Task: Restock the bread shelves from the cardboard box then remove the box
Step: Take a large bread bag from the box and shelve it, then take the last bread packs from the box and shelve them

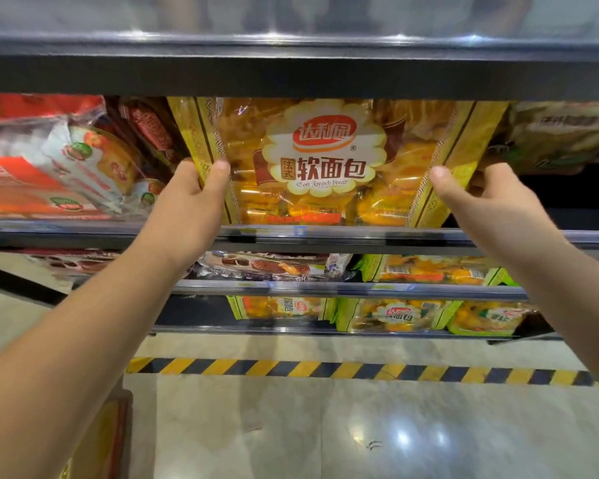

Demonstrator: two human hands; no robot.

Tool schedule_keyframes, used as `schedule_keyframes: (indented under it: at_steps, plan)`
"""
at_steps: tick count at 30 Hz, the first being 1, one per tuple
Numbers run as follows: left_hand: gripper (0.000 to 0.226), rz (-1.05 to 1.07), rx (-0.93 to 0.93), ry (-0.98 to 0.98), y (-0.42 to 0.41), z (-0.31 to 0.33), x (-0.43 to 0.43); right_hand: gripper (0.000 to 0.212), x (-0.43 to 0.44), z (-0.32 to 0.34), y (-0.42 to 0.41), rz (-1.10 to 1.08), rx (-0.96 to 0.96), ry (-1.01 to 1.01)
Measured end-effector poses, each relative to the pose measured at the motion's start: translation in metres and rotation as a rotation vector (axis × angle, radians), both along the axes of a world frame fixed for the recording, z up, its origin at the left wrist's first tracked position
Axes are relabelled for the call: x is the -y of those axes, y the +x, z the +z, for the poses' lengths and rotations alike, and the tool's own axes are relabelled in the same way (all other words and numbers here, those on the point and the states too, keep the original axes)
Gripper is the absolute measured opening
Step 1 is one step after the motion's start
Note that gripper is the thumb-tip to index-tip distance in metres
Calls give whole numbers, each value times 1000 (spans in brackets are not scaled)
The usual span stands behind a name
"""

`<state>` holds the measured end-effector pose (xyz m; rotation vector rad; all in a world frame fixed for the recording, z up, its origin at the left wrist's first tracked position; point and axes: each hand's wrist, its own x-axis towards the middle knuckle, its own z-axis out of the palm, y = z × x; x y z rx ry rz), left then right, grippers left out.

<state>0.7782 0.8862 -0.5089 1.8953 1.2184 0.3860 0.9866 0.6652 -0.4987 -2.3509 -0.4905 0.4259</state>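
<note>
A large yellow bag of soft French bread (pixel 325 160) stands upright on a dark shelf (pixel 360 235) at eye level. My left hand (pixel 194 202) grips the bag's left edge, thumb on the front and fingers behind. On the bag's right edge my right hand (pixel 488 205) holds it the same way. A bit of the cardboard box (pixel 101 440) shows at the bottom left, blurred.
Red and white bread packs (pixel 59 167) fill the shelf to the left, a green-edged bag (pixel 561 136) lies to the right. Lower shelves hold chocolate cakes (pixel 267 266) and more yellow bags (pixel 395 314). Black-and-yellow tape (pixel 360 369) runs across the glossy floor.
</note>
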Motion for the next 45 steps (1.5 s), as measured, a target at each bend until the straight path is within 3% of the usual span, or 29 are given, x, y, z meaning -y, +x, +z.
schedule_keyframes:
  at_steps: [6,11,16,22,27,36,45]
  plan:
    - [28,-85,-100,27,-5,15,5,60,3,0,-5,-57,16,12]
    - [49,-226,-218,162,-23,36,15,60,11,17,-22,-1,105,-39]
    - [73,-394,-506,517,-52,80,47,69,13,58,-69,267,170,-198]
    - [72,-493,-591,637,-103,150,82,63,14,154,-139,652,428,-298]
    - [70,-410,-624,647,-172,199,109,45,12,213,-200,838,550,-213]
    - [68,-53,-612,384,-312,235,147,57,-18,257,-319,1169,486,-174]
    - [67,212,-695,233,-470,242,132,63,-90,271,-452,1498,564,-89]
